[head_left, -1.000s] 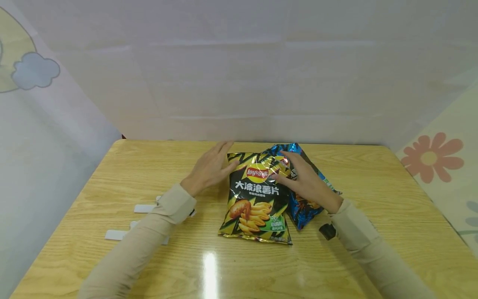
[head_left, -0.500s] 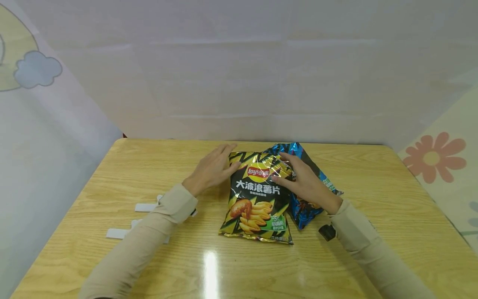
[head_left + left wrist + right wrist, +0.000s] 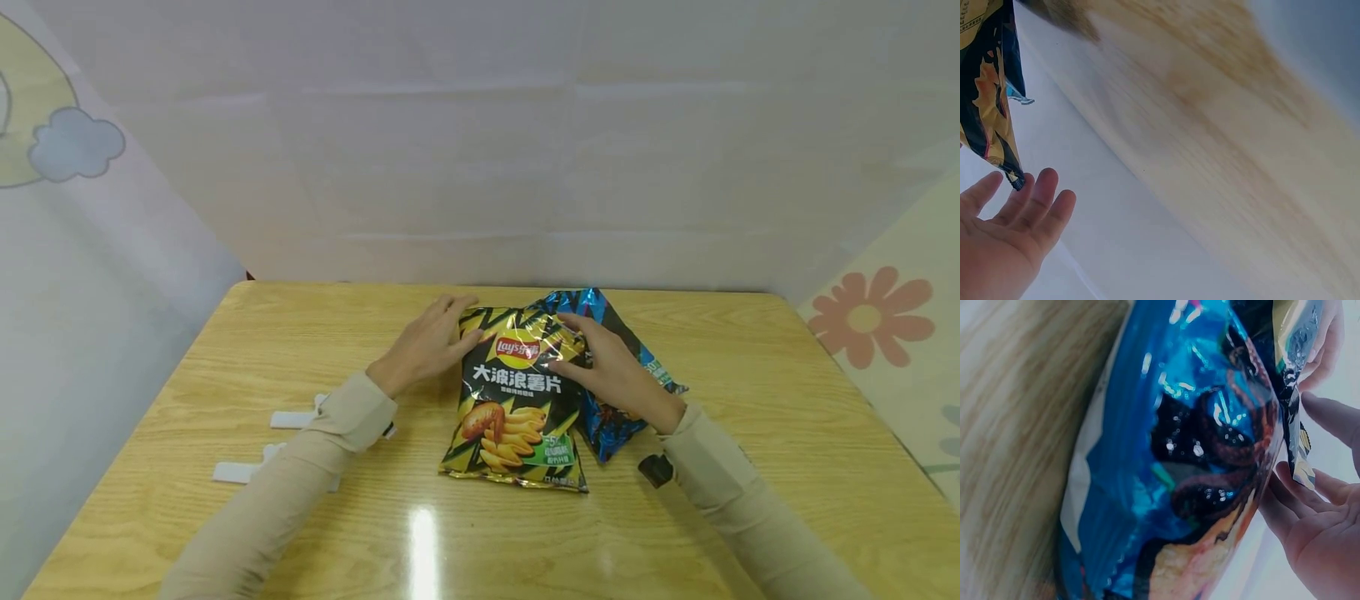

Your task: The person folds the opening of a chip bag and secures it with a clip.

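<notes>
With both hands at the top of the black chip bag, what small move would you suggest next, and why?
Probably curl the fingers of both the left hand and the right hand onto the black Lay's chip bag: the straight fingers only touch its top corners, and it overlaps the blue chip bag.

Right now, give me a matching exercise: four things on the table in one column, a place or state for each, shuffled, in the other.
Things:
1. black bag
2. blue bag
3. white strips
4. left hand

Places or states:
A. partly under the other bag
B. by the left sleeve, untouched
C. on top, label up
D. fingers straight at the black bag's upper left edge

Pairs: 1-C, 2-A, 3-B, 4-D
</notes>
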Demonstrator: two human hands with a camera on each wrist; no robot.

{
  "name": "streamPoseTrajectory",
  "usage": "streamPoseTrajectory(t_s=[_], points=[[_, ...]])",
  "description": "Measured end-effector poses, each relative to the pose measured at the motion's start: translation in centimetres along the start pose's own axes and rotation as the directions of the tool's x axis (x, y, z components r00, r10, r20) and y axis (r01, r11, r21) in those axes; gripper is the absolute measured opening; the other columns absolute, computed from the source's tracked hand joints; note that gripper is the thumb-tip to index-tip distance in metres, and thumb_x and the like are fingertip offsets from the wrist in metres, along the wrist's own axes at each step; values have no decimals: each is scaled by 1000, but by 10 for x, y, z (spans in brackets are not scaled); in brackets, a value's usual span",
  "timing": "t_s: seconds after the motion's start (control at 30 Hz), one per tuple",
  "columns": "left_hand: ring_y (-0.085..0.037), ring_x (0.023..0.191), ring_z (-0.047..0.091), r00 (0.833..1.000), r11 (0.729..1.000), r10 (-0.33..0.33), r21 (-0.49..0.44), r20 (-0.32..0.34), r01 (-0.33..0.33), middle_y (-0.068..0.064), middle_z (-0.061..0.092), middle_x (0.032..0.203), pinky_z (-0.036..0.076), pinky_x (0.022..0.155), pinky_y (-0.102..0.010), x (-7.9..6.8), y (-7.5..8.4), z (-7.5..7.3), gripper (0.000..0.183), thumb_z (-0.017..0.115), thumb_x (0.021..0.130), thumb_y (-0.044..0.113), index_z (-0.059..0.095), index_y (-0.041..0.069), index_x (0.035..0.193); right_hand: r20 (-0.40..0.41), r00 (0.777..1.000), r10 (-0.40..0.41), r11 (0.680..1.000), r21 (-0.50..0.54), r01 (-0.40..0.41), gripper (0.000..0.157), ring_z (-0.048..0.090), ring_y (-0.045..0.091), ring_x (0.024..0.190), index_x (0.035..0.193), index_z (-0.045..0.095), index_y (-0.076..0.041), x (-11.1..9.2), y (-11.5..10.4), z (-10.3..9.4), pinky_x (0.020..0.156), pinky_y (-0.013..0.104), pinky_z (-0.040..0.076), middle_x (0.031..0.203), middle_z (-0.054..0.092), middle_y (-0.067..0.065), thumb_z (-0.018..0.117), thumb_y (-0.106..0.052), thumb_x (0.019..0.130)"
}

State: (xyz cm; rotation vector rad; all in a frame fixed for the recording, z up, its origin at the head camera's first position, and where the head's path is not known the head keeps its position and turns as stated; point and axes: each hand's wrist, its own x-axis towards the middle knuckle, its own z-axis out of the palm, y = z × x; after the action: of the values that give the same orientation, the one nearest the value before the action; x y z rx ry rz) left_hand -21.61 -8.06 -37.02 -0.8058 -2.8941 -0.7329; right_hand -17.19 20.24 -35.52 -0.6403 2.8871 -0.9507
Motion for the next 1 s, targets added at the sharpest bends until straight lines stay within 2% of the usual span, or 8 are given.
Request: streamPoseTrajectory(t_s=[0.27, 0.53, 0.57, 0.6, 0.63, 0.77, 0.87, 1.0], points=[[-24, 99, 53, 1000, 999, 1, -36, 1, -1, -15, 51, 132, 53, 87, -42, -3, 0, -2, 54, 51, 103, 38, 43, 9, 147, -4, 1000, 1, 1000, -4, -1, 73, 40, 44, 138, 153, 30, -1, 1, -1, 1, 107, 61, 40, 151, 41, 26, 70, -19, 94], [-22, 95, 52, 1000, 998, 7, -55, 3, -7, -15, 51, 129, 52, 84, -40, -3, 0, -4, 54, 51, 103, 37, 43, 8, 147, -18, 1000, -19, 1000, -21, 18, 71, 43, 44, 136, 151, 33, 1, 2, -3, 1, 106, 60, 41, 150, 43, 27, 70, -16, 93], [-23, 95, 52, 1000, 998, 6, -64, 7, -5, -15, 51, 129, 52, 84, -40, -3, 0, -4, 54, 52, 103, 37, 43, 7, 147, -20, 1000, -21, 1000, -22, 20, 71, 48, 44, 130, 151, 33, 1, 2, -3, 1, 104, 59, 43, 150, 43, 27, 70, -16, 93], [-23, 97, 52, 1000, 997, 3, -72, 10, -2, -15, 50, 130, 52, 85, -40, -3, 0, -5, 54, 52, 103, 37, 43, 7, 147, -24, 999, -23, 999, -26, 22, 71, 49, 44, 129, 151, 34, 1, 2, -3, 1, 104, 58, 43, 150, 43, 27, 70, -15, 93], [-23, 100, 53, 1000, 997, 0, -83, 15, 2, -15, 50, 132, 52, 87, -41, -3, 0, -5, 55, 52, 103, 37, 42, 7, 147, -26, 999, -21, 999, -26, 21, 70, 55, 45, 118, 151, 34, 1, 2, -3, 0, 99, 57, 46, 150, 43, 26, 70, -15, 93], [-28, 114, 54, 999, 989, -27, -144, 41, 32, -15, 47, 137, 50, 99, -47, -2, 2, -7, 56, 54, 102, 37, 42, 8, 148, -38, 999, -21, 999, -28, 20, 69, 58, 43, 108, 150, 35, 1, 0, -3, 0, 94, 55, 48, 149, 44, 25, 70, -14, 92], [-30, 121, 53, 997, 984, -45, -171, 58, 55, -15, 45, 139, 47, 104, -49, -2, 2, -8, 57, 54, 102, 38, 41, 10, 149, -50, 998, -31, 999, -36, 29, 69, 56, 39, 117, 149, 37, 2, 0, -3, 0, 94, 52, 48, 148, 45, 25, 71, -14, 91], [-31, 122, 52, 997, 983, -44, -176, 65, 55, -16, 44, 139, 46, 105, -50, -1, 3, -9, 57, 55, 101, 38, 40, 10, 149, -55, 998, -41, 998, -52, 38, 67, 56, 24, 78, 148, 39, 1, 0, -3, -1, 76, 40, 45, 147, 47, 25, 72, -14, 91]])
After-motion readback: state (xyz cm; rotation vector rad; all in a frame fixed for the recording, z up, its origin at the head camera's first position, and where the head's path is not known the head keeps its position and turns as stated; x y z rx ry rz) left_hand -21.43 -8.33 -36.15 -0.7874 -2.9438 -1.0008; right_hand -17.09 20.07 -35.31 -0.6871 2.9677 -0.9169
